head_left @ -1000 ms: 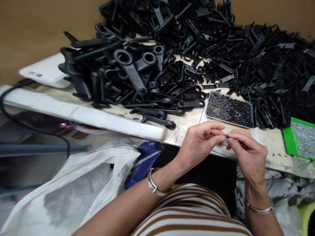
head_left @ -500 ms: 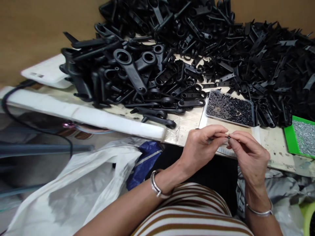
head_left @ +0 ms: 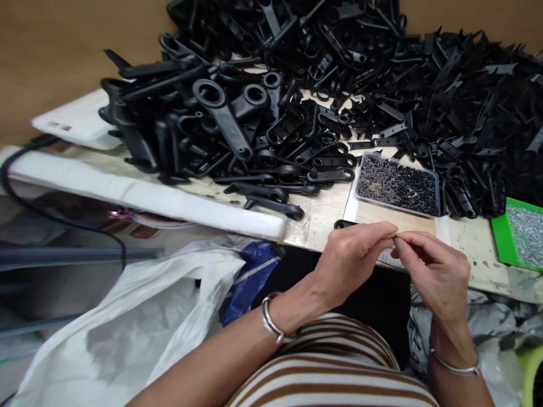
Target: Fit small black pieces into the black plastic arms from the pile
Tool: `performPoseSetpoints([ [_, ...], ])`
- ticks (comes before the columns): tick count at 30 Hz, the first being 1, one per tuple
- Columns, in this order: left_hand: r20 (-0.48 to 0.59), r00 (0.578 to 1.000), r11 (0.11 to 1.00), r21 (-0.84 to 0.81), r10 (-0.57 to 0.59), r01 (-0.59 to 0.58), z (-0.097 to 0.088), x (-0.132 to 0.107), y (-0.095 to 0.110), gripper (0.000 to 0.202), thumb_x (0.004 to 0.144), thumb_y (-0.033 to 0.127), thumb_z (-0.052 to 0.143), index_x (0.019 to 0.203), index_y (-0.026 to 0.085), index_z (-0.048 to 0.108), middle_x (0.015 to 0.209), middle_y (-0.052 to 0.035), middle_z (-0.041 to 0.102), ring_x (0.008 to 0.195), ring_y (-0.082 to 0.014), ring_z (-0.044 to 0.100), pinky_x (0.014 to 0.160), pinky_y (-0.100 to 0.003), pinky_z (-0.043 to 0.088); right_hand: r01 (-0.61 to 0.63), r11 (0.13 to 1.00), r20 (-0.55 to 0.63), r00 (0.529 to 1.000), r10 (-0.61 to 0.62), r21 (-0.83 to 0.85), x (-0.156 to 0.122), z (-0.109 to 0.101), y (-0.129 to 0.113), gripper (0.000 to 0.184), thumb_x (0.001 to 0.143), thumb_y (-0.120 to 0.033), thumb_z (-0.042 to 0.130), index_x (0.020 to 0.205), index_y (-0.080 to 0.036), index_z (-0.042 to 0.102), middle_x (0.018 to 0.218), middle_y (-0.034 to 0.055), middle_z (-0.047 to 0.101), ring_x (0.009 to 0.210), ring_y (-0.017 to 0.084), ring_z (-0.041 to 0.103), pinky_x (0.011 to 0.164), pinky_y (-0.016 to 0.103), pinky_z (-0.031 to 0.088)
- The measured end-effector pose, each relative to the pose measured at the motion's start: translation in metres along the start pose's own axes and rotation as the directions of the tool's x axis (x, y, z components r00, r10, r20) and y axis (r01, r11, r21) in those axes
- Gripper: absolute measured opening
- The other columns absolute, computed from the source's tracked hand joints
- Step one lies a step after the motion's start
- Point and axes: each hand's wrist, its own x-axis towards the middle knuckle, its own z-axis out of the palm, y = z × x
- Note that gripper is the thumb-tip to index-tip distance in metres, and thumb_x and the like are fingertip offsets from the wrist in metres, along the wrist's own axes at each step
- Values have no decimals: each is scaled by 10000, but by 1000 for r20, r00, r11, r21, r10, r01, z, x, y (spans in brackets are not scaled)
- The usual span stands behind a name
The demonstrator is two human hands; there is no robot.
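My left hand (head_left: 350, 260) and my right hand (head_left: 439, 271) meet fingertip to fingertip above the table's front edge. Both are closed in a pinch around a small black piece (head_left: 394, 238), too small to name exactly. Behind my left hand the ringed end of a black plastic arm-shaped part (head_left: 343, 224) sticks out; whether the hand touches it I cannot tell. Just beyond my fingers stands a clear shallow box (head_left: 396, 210) filled with small black and dark metallic pieces.
Black plastic parts with ringed ends (head_left: 224, 121) heap across the table, with thinner black pieces (head_left: 466, 107) piled at right. A green tray (head_left: 503, 237) holds silvery screw-like pieces. White foam (head_left: 169, 200) edges the table at left, near a white device (head_left: 78, 124) and a white bag (head_left: 127, 316).
The black part's ringed end shows more clearly beside my left hand. My right hand has shifted slightly right and down; the fingertips still meet at the small piece.
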Motion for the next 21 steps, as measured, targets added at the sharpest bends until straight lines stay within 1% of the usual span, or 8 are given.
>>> performPoseSetpoints([
  [5,37,999,1000,28,1,-2,-1,0,-2,74,906,136,607,912,192,655,789,36,756,685,-97,724,642,-148,558,56,992,-25,998,-60,-110,6,1,-3,90,828,-125,639,765,-177,676,652,-29,684,521,73,615,569,181,543],
  [8,95,995,999,45,23,-27,-9,1,-4,96,906,144,612,992,181,636,812,28,758,689,-92,721,638,-142,549,6,995,-17,1000,-8,-103,5,3,0,97,841,-162,630,760,-183,679,637,-28,684,510,82,616,571,196,549],
  [11,163,982,987,113,94,-114,-23,1,-8,187,916,136,589,1101,160,595,995,-39,753,886,-127,725,793,-200,564,-87,991,3,996,87,-99,3,3,7,93,851,-234,640,797,-185,698,645,-16,699,513,104,628,594,232,566],
  [13,235,965,960,221,117,-170,-31,-1,-12,229,915,111,566,1139,154,571,1121,-95,717,1058,-186,682,910,-302,547,-88,989,11,996,90,-119,2,3,10,105,847,-248,639,790,-188,703,656,-8,707,524,112,631,595,238,565],
  [14,275,955,945,270,108,-184,-34,-2,-14,237,910,96,555,1140,154,567,1146,-111,704,1098,-210,663,931,-343,537,-69,989,17,997,72,-134,2,2,12,111,845,-245,635,775,-190,702,662,-7,708,530,112,630,590,235,558],
  [15,308,948,934,306,85,-183,-35,-4,-16,235,906,84,546,1128,155,569,1140,-116,701,1096,-222,659,926,-364,532,-42,988,28,999,46,-150,1,2,12,117,845,-238,630,763,-191,699,668,-6,710,534,110,627,583,229,549],
  [17,340,940,936,323,23,-140,-35,-8,-20,214,902,69,534,1092,159,575,1071,-96,712,1017,-209,675,883,-351,532,18,984,55,998,-8,-180,1,2,13,128,851,-220,618,751,-191,692,688,-2,714,544,106,622,573,219,529],
  [21,296,955,959,269,2,-85,-28,-13,-21,184,890,57,550,1036,162,585,941,-52,720,882,-176,676,813,-302,528,91,970,95,993,-71,-227,1,2,11,131,864,-193,604,754,-194,676,696,-2,710,538,101,606,571,221,505],
])
